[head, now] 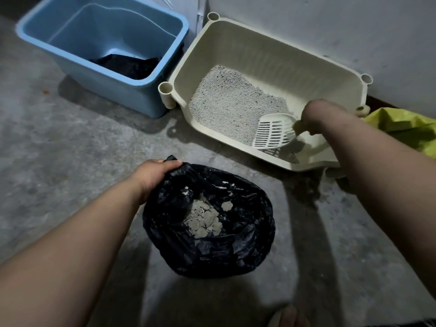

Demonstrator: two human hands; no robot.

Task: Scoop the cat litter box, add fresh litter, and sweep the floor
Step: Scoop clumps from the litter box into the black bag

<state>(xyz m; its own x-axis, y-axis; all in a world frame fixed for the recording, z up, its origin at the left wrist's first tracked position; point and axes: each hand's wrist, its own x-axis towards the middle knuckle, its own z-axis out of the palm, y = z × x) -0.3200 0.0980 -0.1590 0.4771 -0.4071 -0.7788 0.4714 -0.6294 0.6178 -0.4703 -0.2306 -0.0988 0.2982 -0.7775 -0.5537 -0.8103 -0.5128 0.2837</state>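
Right hand (323, 114) seems to grip the white slotted plastic scoop (273, 133) handle, fingers mostly hidden. Blade points left, in the cream plastic litter box (259, 55) near-right corner. Left hand (153, 178) pinches the black plastic bag (212, 251) rim open, near-left of scoop.

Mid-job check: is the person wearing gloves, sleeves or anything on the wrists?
No gloves on the left hand or right hand. The left forearm and right forearm show no sleeve. No watch, bracelet or ring shows, though the light is dim.
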